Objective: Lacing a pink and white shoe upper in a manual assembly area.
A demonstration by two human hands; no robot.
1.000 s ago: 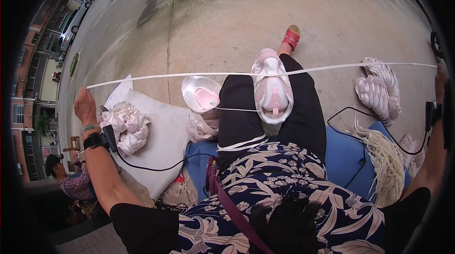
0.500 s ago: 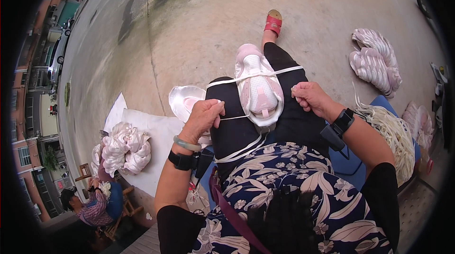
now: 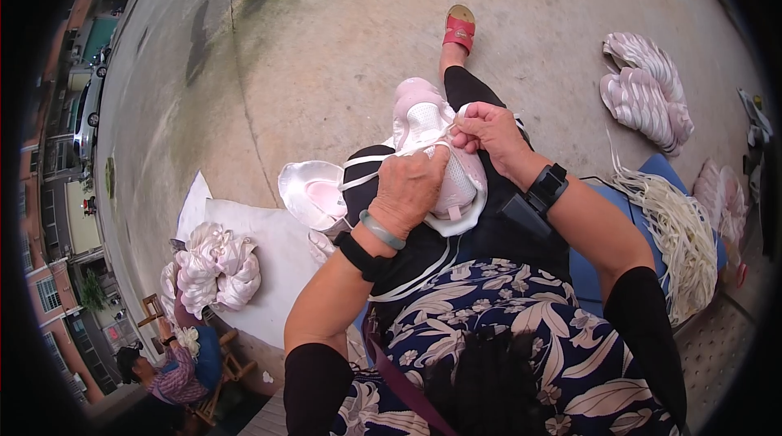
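Lying beneath both hands (image 3: 410,185) (image 3: 495,136) — a pink-and-white shoe (image 3: 456,190).

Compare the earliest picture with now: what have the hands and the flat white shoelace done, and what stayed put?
The left hand moved right and the right hand moved left, meeting over the pink-and-white shoe. The flat white shoelace, earlier stretched wide, now hangs slack; the right hand pinches it near the shoe. The shoe stays on the lap.

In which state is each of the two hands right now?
Left hand: closed, over the pink-and-white shoe; its exact grip cannot be told.
Right hand: closed, pinching a white lace.
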